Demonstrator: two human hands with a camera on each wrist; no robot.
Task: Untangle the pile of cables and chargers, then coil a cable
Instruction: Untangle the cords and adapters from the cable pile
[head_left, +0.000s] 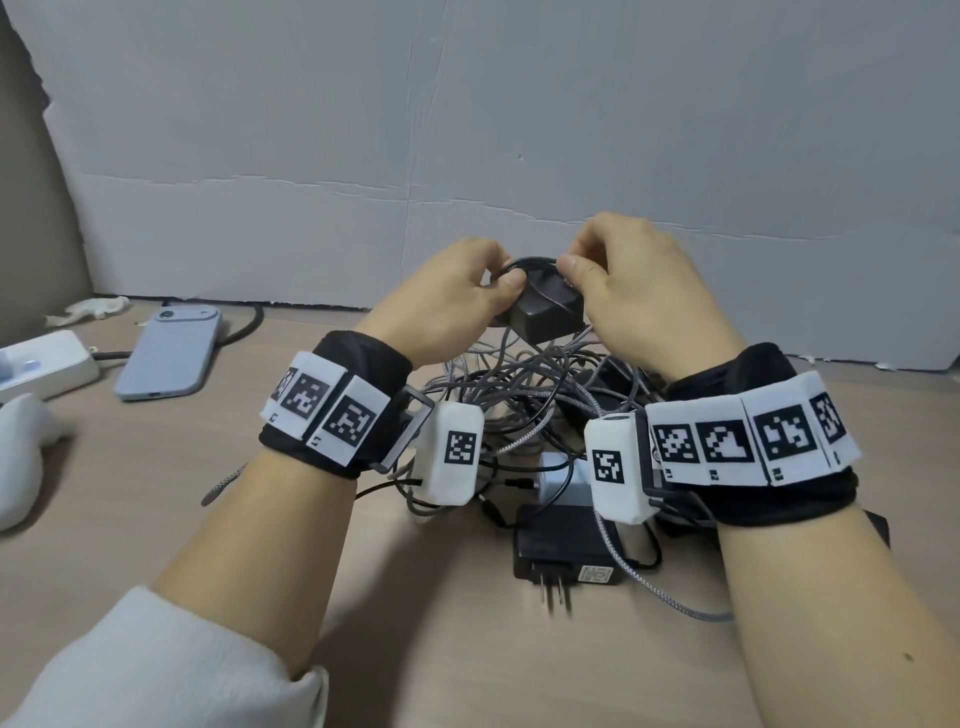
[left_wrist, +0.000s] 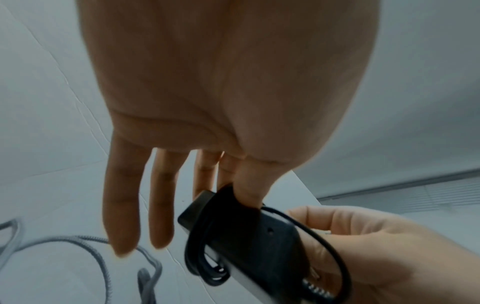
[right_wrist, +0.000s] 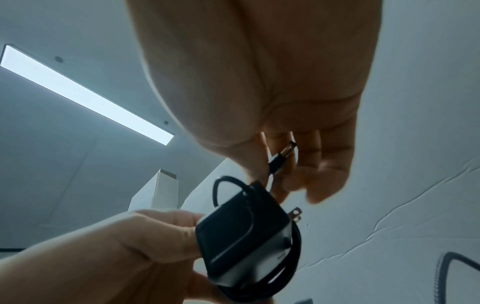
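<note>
Both forearms reach forward over the pile of cables (head_left: 519, 395) on the wooden table (head_left: 156, 493), wrists raised, hands meeting above the far edge of the pile. The left hand (head_left: 447, 296) pinches a black adapter (head_left: 545, 312) between thumb and forefinger; in the left wrist view the thumb (left_wrist: 249, 189) presses on the adapter's upper end while the other fingers (left_wrist: 122, 205) hang straight and spread, touching nothing. The right hand (head_left: 639, 291) comes in from the opposite side with fingers curled; in the right wrist view its thumb and forefinger pinch the barrel plug (right_wrist: 281, 157) at the end of a thin black cord (right_wrist: 293, 257), which loops around the adapter's body. The adapter's two metal prongs (right_wrist: 296, 215) point away from the left hand. The adapter is held clear of the table, just above the pile. The pile itself lies below and between the wrists: grey braided cables knotted with thin black ones. On the near side of the pile sit a second black adapter (head_left: 566, 551), prongs toward the person, and a white charger (head_left: 558, 475) touching it. Well to the left of the pile lie a phone (head_left: 166, 353), face down, and a white power strip (head_left: 47, 364) beyond it.
</note>
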